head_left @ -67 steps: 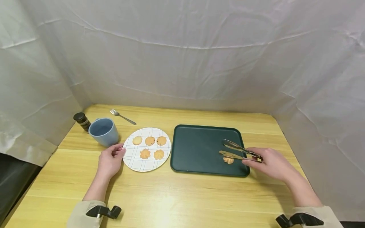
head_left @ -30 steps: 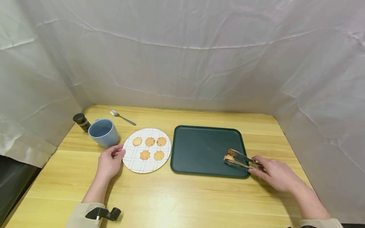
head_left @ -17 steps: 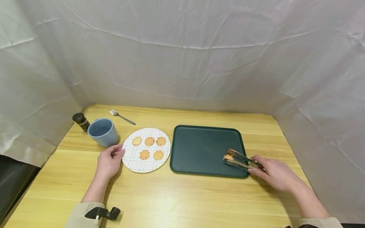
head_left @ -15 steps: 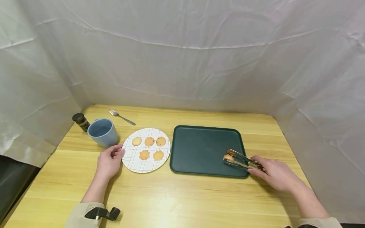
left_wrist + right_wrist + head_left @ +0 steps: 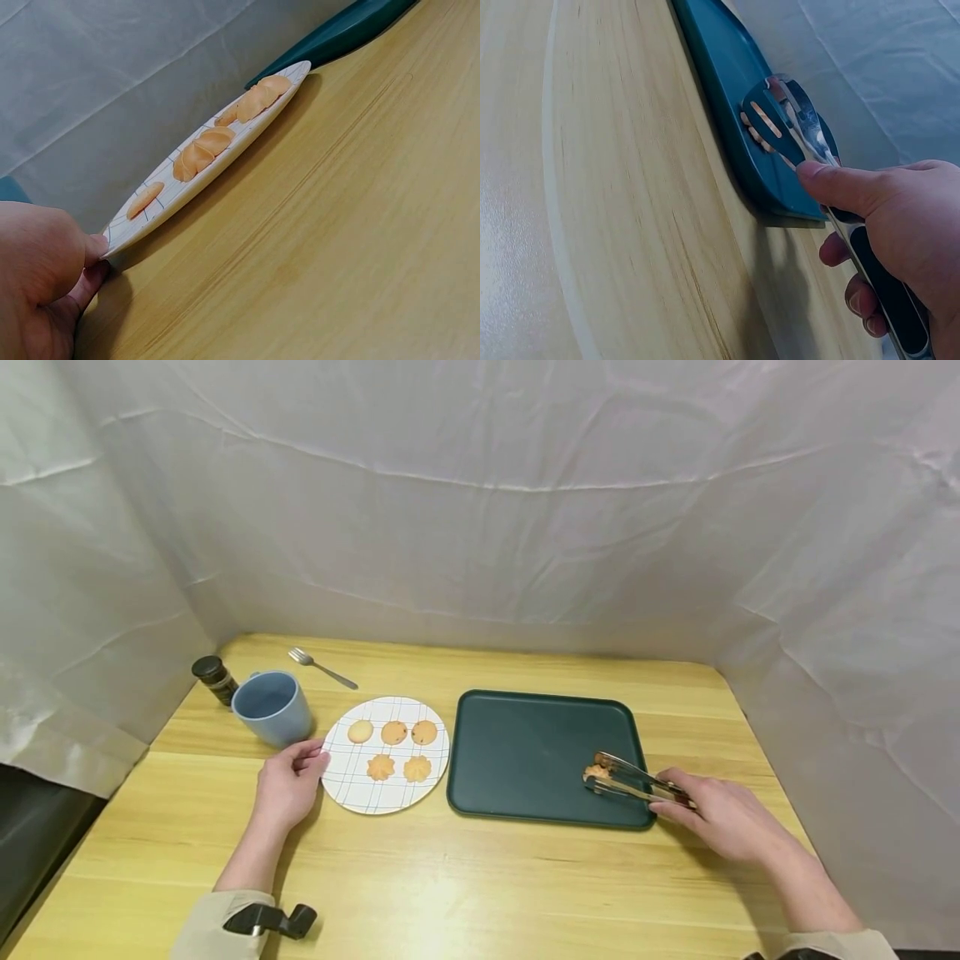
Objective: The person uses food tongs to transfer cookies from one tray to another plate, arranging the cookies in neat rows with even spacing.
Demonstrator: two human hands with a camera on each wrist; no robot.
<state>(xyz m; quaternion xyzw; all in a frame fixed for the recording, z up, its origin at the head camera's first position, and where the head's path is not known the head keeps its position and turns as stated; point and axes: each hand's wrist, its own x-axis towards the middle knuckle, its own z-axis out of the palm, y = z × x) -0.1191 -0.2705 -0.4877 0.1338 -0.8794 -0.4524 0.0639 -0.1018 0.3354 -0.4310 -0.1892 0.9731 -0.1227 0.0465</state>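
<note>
My left hand pinches the left rim of a white plate with a thin grid pattern. Several cookies lie on it, among them a plain round cookie and a flower-shaped cookie. At the right, my right hand grips metal tongs with slotted ends. Their tips stand on either side of another flower-shaped cookie, over the right part of a dark green tray. In the right wrist view one slotted end partly hides this cookie.
A blue mug stands behind my left hand, with a dark-capped jar beside it. Farther back lies a fork. The tray sits just right of the plate on the wooden table. Pale cloth hangs around the table's back and sides.
The tongs came down from above the tray and their tips moved to both sides of the cookie; lately tongs and cookie shifted slightly left. My left hand has stayed at the plate.
</note>
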